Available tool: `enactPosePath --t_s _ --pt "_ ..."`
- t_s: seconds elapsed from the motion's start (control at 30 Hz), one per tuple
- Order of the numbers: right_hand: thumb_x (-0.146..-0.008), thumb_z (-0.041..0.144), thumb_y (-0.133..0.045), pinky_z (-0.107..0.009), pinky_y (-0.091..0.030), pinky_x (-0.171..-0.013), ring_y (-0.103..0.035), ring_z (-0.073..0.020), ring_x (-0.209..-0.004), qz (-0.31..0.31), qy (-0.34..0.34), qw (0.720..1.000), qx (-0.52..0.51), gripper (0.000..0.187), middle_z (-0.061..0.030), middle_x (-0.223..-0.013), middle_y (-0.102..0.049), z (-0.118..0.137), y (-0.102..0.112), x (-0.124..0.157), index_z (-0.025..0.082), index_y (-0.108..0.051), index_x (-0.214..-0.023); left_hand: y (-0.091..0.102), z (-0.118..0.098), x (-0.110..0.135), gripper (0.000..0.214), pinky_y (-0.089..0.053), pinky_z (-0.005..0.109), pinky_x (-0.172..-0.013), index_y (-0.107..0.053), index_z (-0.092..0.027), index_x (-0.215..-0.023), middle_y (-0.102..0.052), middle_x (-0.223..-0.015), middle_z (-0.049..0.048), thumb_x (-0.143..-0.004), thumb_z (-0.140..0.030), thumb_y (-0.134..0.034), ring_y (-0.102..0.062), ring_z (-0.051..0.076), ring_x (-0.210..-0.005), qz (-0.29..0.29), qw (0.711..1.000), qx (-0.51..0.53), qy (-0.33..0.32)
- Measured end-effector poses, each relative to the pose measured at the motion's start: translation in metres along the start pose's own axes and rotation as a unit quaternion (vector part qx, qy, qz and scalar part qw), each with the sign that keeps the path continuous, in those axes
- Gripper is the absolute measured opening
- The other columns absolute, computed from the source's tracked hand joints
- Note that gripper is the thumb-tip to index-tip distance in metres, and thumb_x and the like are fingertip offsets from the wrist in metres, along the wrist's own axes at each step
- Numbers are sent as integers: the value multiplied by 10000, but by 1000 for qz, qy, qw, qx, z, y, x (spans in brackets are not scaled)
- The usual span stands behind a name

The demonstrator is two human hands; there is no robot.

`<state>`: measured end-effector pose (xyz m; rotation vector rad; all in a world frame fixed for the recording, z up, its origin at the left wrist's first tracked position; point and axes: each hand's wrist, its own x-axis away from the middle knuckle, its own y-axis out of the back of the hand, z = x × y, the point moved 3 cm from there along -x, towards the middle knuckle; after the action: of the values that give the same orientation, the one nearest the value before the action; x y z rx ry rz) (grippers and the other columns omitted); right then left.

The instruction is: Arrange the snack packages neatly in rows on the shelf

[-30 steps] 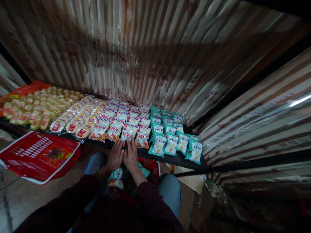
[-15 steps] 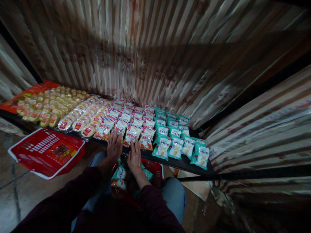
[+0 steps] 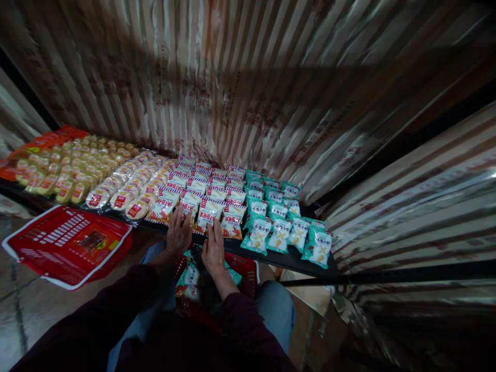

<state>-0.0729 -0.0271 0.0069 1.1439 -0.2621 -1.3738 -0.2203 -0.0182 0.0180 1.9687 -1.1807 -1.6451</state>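
Note:
My left hand (image 3: 179, 232) lies flat with fingers stretched out on the front red-and-white snack packets (image 3: 209, 211) at the edge of the black shelf (image 3: 287, 258). My right hand (image 3: 213, 249) rests beside it, fingers extended toward the same front row, touching a packet's lower edge. Neither hand grips anything. Below my hands, on my lap, a red basket (image 3: 242, 266) holds a few more packets (image 3: 189, 279). Teal packets (image 3: 279, 227) fill the shelf just right of my hands.
Clear-wrapped round cakes (image 3: 127, 188) and yellow snacks (image 3: 58, 170) line the shelf to the left. A second red basket (image 3: 65, 245) sits on the floor at left. Corrugated metal walls (image 3: 248, 88) close in behind and on the right.
Both hands moved up from the shelf edge onto the front red-and-white packets, and my view shifted slightly.

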Motion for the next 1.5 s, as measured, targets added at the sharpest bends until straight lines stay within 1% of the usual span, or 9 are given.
enactPosePath --t_s 0.17,0.27,0.37,0.6,0.73,0.9,1.07,1.27,1.5 --pt "-882 84 -339 -506 -273 -1134 -99 -237 -1464 -45 -5 998 50 525 -147 -1559 -222 0 12 3 108 -404 -1403 -1 -27 1 512 -278 536 -1112 -355 -168 -1416 -61 -1583 152 -910 -124 -426 -83 332 -1450 32 998 21 -55" --pt "-928 172 -342 -544 -255 -1118 -77 -267 -1462 -84 -43 991 92 492 -147 -1570 -184 -11 22 3 132 -389 -1415 -10 -45 0 510 -256 540 -1120 -395 -176 -1409 -92 -1582 138 -902 -138 -438 -48 334 -1452 67 996 21 -63" --pt "-946 242 -342 -561 -249 -1103 -76 -291 -1456 -93 -85 985 122 493 -159 -1567 -186 -27 28 0 136 -373 -1427 -22 -54 -3 504 -239 547 -1123 -411 -164 -1409 -149 -1572 141 -907 -172 -450 -37 333 -1452 85 995 12 -60" --pt "-950 256 -327 -523 -301 -1067 -152 -287 -1435 -66 -113 984 120 513 -164 -1566 -169 -47 24 0 159 -329 -1454 -31 -54 -8 520 -232 554 -1122 -400 -133 -1419 -160 -1566 156 -904 -185 -454 -28 338 -1451 95 994 2 -51" --pt "-961 277 -310 -544 -291 -1070 -126 -291 -1443 -76 -111 986 102 533 -162 -1573 -148 -48 22 3 170 -273 -1482 -31 -66 -1 532 -240 550 -1126 -357 -147 -1442 -140 -1570 154 -915 -179 -427 -50 324 -1452 86 992 21 -89" --pt "-987 302 -257 -551 -286 -1082 -142 -272 -1447 -88 -106 987 79 531 -160 -1569 -169 -55 21 3 191 -207 -1504 -42 -84 6 522 -277 501 -1132 -324 -108 -1449 -287 -1527 149 -927 -127 -320 -108 253 -1453 99 985 44 -131" --pt "-990 280 -259 -532 -289 -1091 -151 -265 -1446 -82 -100 988 82 521 -163 -1567 -178 -61 22 4 181 -223 -1501 -48 -88 4 476 -213 510 -1161 -423 -98 -1396 -373 -1486 132 -932 -171 -344 -155 250 -1445 125 981 36 -143" --pt "-986 248 -261 -520 -280 -1107 -91 -260 -1458 -76 -84 990 89 550 -149 -1581 -136 -57 23 2 161 -147 -1517 -48 -90 3 494 -162 550 -1160 -422 -88 -1397 -309 -1509 156 -915 -185 -382 -161 281 -1441 144 979 14 -145" --pt "-991 255 -257 -496 -261 -1127 -101 -238 -1462 -73 -57 992 89 521 -160 -1560 -217 -60 30 -12 117 -235 -1493 -57 -88 16 547 -139 524 -1166 -404 -79 -1410 -335 -1502 155 -879 -209 -424 -118 284 -1447 153 973 7 -175"
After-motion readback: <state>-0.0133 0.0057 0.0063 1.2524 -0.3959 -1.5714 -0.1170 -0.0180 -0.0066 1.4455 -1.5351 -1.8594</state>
